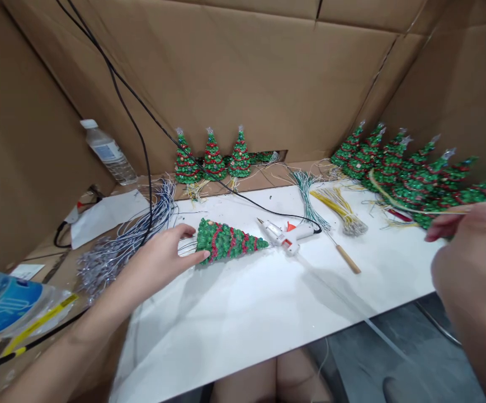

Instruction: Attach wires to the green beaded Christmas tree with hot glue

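A small green Christmas tree point(230, 243) with red garland lies on its side on the white board, its tip pointing right. Around its base end, my left hand point(171, 249) has the thumb in front and the fingers behind; thin wires stick out there. At the right edge, my right hand point(473, 252) is closed in a pinch on a pale yellow wire point(419, 211), which stretches left toward the standing trees. Just beyond the lying tree's tip rests a white glue gun point(287, 239) with a clear glue stick trailing from it.
Several decorated trees point(394, 162) crowd the right back, and three trees point(212, 159) stand along the cardboard wall. Bundles of green wires point(307, 193), yellow wires point(339, 207) and bluish-white wires point(121, 240) lie about. A wooden-handled tool point(347, 258), water bottle point(108, 154) and black cables point(142, 106) are near.
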Demonstrator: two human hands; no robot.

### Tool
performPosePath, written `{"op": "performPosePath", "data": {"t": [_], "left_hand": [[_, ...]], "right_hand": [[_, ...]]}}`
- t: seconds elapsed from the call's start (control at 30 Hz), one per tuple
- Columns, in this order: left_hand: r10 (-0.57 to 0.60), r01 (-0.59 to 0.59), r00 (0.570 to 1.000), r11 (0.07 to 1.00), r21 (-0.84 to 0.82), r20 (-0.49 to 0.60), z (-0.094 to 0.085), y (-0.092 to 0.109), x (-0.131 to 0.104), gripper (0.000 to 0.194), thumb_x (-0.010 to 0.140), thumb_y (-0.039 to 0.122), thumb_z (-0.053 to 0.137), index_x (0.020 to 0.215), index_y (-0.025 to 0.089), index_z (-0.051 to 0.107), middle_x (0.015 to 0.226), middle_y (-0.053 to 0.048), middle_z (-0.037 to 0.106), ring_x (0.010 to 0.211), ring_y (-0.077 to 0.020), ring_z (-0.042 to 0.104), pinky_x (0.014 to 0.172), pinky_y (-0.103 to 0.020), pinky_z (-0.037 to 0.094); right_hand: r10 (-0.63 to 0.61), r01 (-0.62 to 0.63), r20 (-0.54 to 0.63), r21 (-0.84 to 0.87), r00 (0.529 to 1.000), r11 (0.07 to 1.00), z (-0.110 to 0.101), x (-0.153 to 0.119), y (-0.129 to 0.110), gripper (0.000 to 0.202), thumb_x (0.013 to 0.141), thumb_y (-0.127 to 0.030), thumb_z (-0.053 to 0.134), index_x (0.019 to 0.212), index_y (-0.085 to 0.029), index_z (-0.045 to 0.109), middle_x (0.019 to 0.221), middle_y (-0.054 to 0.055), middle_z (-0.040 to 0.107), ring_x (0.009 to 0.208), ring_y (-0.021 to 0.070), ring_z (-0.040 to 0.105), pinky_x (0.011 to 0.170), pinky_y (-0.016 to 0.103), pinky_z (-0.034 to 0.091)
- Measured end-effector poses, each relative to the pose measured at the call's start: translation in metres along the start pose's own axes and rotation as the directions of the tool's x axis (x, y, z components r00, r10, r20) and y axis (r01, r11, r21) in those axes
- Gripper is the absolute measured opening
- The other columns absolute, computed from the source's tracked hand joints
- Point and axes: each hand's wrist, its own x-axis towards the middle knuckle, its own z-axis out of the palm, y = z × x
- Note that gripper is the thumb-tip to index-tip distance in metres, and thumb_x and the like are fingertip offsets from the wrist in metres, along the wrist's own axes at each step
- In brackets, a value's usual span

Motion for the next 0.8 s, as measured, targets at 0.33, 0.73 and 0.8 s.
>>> {"op": "performPosePath", "data": {"t": [0.33,0.73,0.8], "left_hand": [[0.658,-0.660,0.716,0.747,0.082,-0.232,0.006,0.055,-0.058,0.039,0.088,0.029,0.059,0.124,0.020,0.046,0.128,-0.009,0.054,0.122,-0.0212,0.049,0.105,-0.033,0.038],[0.443,-0.319,0.874,0.832,-0.453,0.198,0.062,0.060,-0.062,0.024,0.097,0.027,0.040,0.116,0.026,0.054,0.084,0.003,0.068,0.077,-0.0129,0.063,0.071,-0.022,0.044],[0.414,-0.304,0.889,0.852,-0.426,0.193,0.065,0.056,-0.057,0.024,0.097,0.029,0.039,0.113,0.024,0.056,0.083,0.002,0.068,0.076,-0.0142,0.063,0.071,-0.024,0.044]], "right_hand": [[0.290,-0.564,0.572,0.385,0.767,0.731,0.041,-0.062,-0.055,0.011,0.086,-0.031,0.062,0.082,-0.021,0.063,0.072,0.002,0.070,0.034,0.0064,0.052,0.029,0.018,0.037],[0.280,-0.649,0.834,0.118,0.476,0.752,0.078,-0.081,-0.049,0.030,0.086,-0.046,0.057,0.088,-0.018,0.063,0.074,0.002,0.067,0.039,0.0050,0.050,0.035,0.018,0.039],[0.285,-0.469,0.826,-0.028,0.486,0.883,0.075,-0.072,-0.034,0.036,0.087,-0.052,0.049,0.096,-0.019,0.062,0.082,0.004,0.068,0.044,0.0076,0.053,0.040,0.021,0.043]]}}
